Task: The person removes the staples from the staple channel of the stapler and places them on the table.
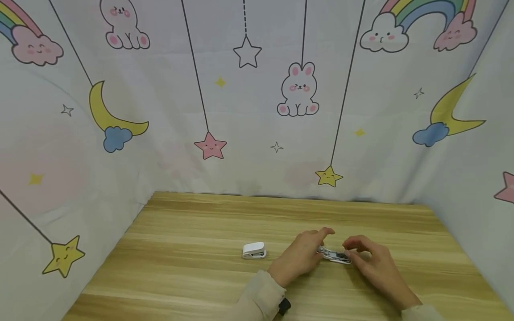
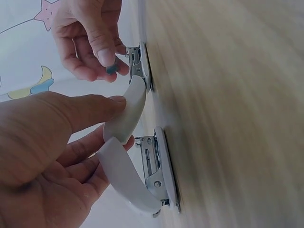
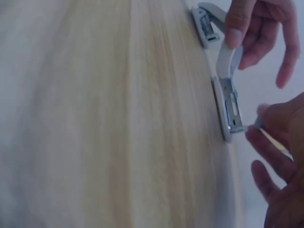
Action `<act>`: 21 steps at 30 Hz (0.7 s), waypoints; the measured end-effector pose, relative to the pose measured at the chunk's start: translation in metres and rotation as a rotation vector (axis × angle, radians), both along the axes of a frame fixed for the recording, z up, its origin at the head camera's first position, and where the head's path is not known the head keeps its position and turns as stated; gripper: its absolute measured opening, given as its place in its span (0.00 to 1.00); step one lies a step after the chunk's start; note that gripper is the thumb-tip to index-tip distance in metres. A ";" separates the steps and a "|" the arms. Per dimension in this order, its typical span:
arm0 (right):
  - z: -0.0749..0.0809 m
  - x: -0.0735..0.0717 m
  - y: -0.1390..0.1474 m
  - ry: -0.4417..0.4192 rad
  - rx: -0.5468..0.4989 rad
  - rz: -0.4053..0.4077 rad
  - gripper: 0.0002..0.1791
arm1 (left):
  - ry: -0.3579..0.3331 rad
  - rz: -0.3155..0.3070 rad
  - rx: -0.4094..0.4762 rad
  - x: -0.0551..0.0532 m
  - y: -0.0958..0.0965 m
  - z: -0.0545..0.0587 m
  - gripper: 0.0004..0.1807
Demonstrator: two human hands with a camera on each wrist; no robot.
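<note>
A small white stapler (image 1: 333, 256) lies on the table with its top arm swung up and its metal magazine exposed. My left hand (image 1: 297, 255) holds that raised arm, its thumb over the white cover (image 2: 127, 107). At the magazine's far end, my right hand (image 1: 375, 263) pinches a small grey-blue piece (image 2: 112, 69), apparently a short strip of staples, between thumb and finger. In the right wrist view, this piece (image 3: 258, 123) is close to the magazine's tip. A second white stapler (image 1: 254, 250) stands to the left of my left hand, its arm raised too.
The wood-grain table (image 1: 192, 223) extends around both hands. Behind it and along the sides hangs a white curtain (image 1: 257, 169) printed with stars, moons and rabbits. A dark strap (image 1: 284, 306) is at the left wrist.
</note>
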State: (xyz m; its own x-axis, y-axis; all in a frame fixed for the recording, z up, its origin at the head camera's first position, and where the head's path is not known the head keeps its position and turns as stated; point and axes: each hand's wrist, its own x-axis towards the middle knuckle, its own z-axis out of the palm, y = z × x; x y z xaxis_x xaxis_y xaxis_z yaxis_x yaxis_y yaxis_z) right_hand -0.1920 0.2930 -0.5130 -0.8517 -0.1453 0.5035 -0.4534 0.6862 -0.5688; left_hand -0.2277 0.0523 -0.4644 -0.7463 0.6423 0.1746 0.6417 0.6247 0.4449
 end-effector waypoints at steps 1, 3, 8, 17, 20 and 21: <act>0.001 0.000 0.001 0.003 -0.002 -0.006 0.14 | -0.004 0.000 0.001 0.000 0.000 0.000 0.36; 0.002 0.000 0.003 0.010 0.003 -0.020 0.16 | -0.007 -0.001 0.001 0.000 -0.001 0.000 0.36; 0.001 -0.001 0.012 0.034 0.044 -0.038 0.17 | 0.010 -0.009 0.000 0.000 -0.001 0.000 0.36; -0.001 0.002 0.019 0.024 0.177 -0.014 0.24 | 0.017 -0.019 -0.002 -0.002 -0.002 -0.001 0.35; -0.001 0.003 0.018 0.025 0.190 -0.006 0.25 | 0.018 -0.021 -0.004 -0.002 -0.002 -0.001 0.35; -0.001 0.004 0.018 0.029 0.189 -0.006 0.25 | 0.017 -0.022 -0.003 -0.002 -0.002 -0.001 0.35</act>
State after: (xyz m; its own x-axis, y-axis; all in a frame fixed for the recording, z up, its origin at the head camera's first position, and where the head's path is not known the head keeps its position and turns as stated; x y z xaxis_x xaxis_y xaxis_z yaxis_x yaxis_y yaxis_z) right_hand -0.1884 0.3110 -0.5143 -0.8383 -0.2348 0.4921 -0.4633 0.7825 -0.4159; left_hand -0.2299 0.0499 -0.4655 -0.7290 0.6590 0.1851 0.6627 0.6118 0.4320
